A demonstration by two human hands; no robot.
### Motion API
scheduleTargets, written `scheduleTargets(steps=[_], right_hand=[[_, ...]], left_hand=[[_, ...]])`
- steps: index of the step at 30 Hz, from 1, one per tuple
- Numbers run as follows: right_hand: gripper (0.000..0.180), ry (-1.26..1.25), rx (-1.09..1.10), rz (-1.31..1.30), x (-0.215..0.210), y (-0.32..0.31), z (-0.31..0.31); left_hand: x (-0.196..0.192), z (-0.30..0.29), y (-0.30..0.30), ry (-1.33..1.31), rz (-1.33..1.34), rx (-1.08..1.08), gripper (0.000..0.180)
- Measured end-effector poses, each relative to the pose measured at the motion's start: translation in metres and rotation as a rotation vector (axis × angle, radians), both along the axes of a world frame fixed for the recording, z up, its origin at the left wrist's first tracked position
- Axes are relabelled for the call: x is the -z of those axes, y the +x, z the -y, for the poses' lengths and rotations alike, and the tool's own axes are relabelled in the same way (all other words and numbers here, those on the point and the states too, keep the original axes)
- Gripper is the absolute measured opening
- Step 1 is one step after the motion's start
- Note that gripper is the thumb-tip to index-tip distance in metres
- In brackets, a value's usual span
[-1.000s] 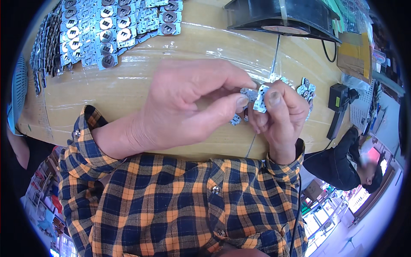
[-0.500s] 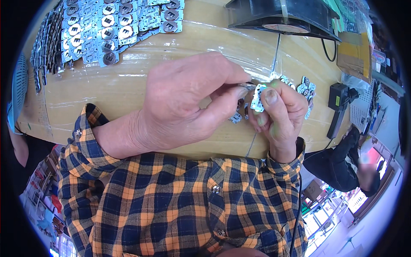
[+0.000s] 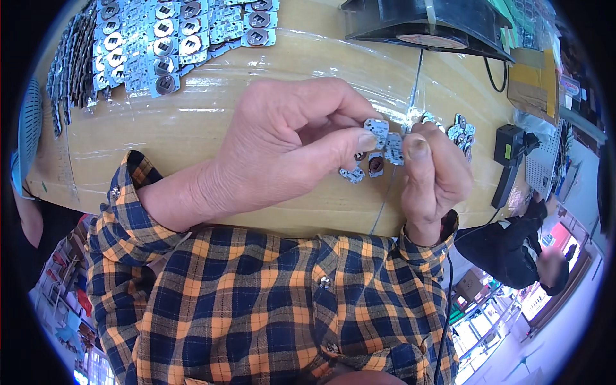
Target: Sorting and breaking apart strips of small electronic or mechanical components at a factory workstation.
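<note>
My left hand [image 3: 273,144] pinches a small circuit board [image 3: 375,130] between thumb and forefinger. A second small circuit board [image 3: 394,151] is gripped at its right end by the thumb and curled fingers of my right hand [image 3: 437,172]. The two boards meet edge to edge or overlap; whether they are joined cannot be made out. Just below them on the table lie loose boards, one with a dark round holder [image 3: 376,165] and another smaller-looking board [image 3: 352,174] partly under my left fingers.
Rows of circuit boards with round metal holders [image 3: 163,46] cover the far left of the table [image 3: 212,128]. More boards [image 3: 461,133] lie beyond my right hand. A black fan [image 3: 427,29], a cardboard box [image 3: 534,83] and a black adapter [image 3: 508,144] stand at the right. Another person [image 3: 507,250] is at lower right.
Both boards now show face-on between my hands, where one was seen tilted before. My right hand has shifted slightly right, and loose boards below are more visible.
</note>
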State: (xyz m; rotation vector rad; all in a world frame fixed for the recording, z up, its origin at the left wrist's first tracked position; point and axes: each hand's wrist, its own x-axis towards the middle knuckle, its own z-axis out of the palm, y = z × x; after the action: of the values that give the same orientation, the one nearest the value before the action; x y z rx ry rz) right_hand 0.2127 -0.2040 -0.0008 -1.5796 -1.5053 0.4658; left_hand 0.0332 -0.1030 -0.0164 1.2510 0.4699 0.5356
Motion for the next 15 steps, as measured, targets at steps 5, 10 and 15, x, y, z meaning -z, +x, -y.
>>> scheduleTargets(steps=[5, 10, 15], right_hand=[[0.017, 0.072, -0.057, -0.012, 0.005, 0.002, -0.003], [0.019, -0.017, -0.036, -0.199, 0.001, 0.004, -0.001], [0.02, -0.084, 0.027, -0.367, -0.007, 0.0, 0.001]], left_hand=[[0.001, 0.0, 0.002, 0.024, 0.03, 0.033, 0.016], [0.003, -0.008, 0.001, 0.248, 0.011, 0.121, 0.016], [-0.001, -0.004, -0.002, 0.051, -0.052, 0.162, 0.016]])
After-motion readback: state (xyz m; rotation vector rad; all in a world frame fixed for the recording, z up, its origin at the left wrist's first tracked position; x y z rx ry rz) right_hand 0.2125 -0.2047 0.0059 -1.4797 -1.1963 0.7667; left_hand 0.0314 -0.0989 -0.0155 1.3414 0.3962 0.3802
